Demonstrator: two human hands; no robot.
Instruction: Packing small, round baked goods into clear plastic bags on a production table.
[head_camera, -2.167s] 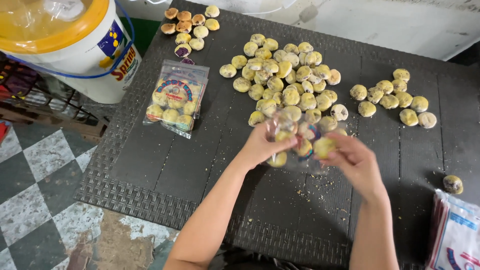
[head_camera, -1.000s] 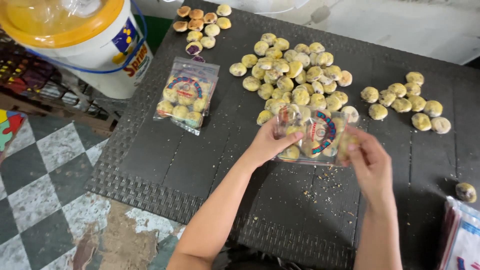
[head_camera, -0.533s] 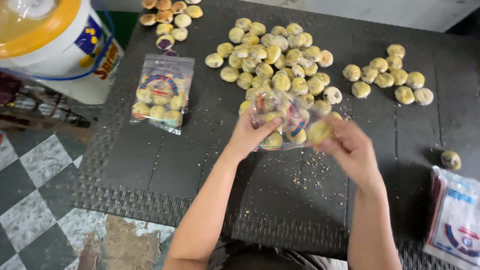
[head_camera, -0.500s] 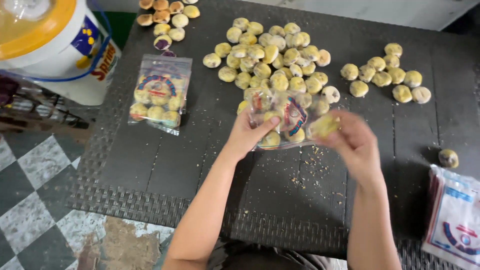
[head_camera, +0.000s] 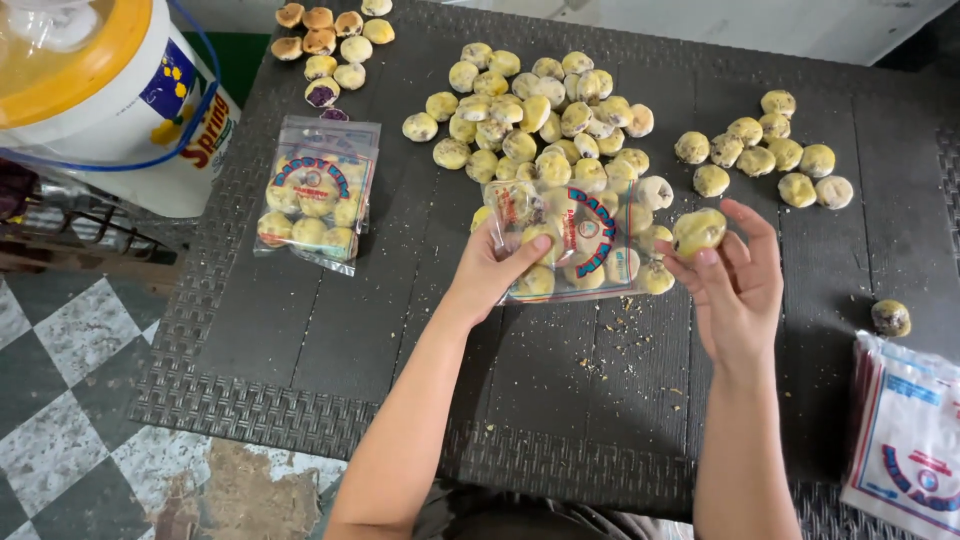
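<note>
Dark woven table (head_camera: 380, 330): my left hand (head_camera: 490, 270) still pinches the half-filled bag (head_camera: 575, 245); beside it, my right hand (head_camera: 735, 275) has lifted another pastry (head_camera: 698, 230).

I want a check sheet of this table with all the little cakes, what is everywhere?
Surface: dark woven table, crumbs near the middle.
Job's things: clear printed bag partly filled with round cakes; one round cake held beside its open side.
Clutter: filled bag at left; big cake pile; smaller group; browner cakes at the far corner; lone cake; stack of empty bags.
Grippers: left hand grips the bag; right hand holds the cake.
Cables: nothing seen.
Surroundings: white bucket with yellow lid; chequered floor.
</note>
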